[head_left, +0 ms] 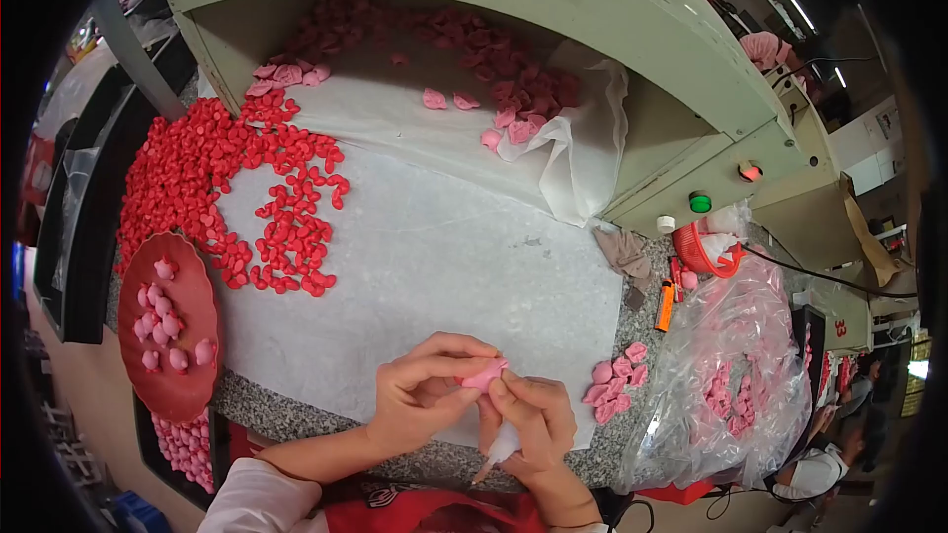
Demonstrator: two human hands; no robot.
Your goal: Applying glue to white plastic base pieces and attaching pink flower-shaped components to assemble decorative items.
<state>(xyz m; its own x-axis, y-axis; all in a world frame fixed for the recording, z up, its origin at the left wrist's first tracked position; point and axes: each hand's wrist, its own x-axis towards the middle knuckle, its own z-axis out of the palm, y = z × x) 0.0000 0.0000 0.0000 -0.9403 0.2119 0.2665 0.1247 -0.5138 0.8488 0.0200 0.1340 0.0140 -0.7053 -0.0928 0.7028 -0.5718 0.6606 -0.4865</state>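
Observation:
My left hand [423, 393] and my right hand [533, 419] meet near the front edge of the work table. Together they pinch a small pink soft piece [484, 374] between their fingertips. My right hand also grips a white tube with a pointed tip [497, 450] that hangs downward below the palm. The hands hover over a white sheet [425, 257] spread on the table. A small pile of similar pink pieces [614, 385] lies just right of my right hand.
Many small red pieces [227, 192] cover the sheet's left side. A red dish [173, 326] with several pink pieces sits at the left edge. A clear bag of pink pieces [736, 385], an orange lighter [666, 305] and a red basket [706, 252] lie right. A grey-green hood [553, 0] stands behind.

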